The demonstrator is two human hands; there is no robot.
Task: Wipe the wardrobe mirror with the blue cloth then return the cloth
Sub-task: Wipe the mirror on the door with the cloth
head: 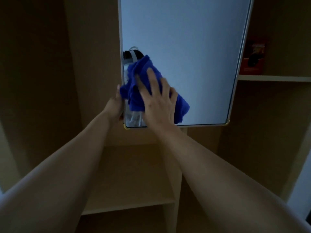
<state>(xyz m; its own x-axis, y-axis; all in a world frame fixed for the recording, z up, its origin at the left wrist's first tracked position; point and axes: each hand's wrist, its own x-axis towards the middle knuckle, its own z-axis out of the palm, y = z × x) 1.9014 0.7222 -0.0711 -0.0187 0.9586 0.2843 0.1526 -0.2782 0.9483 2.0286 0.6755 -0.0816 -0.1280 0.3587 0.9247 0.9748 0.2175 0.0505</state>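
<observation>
The wardrobe mirror [185, 47] fills the upper middle of the view, a tall pane in a pale frame with gold corners at the bottom. My right hand [158, 101] lies flat with spread fingers on the blue cloth [139, 78], pressing it against the mirror's lower left part. The cloth is bunched and spills out to the right of my palm. My left hand [116, 105] grips the mirror's left frame edge near the bottom, fingers wrapped behind it. A reflection of a person shows beside the cloth.
Wooden wardrobe shelves [127, 179] lie below the mirror. A shelf [272, 78] at the right carries a red box [252, 58]. Brown wardrobe panels stand to the left. The room is dim.
</observation>
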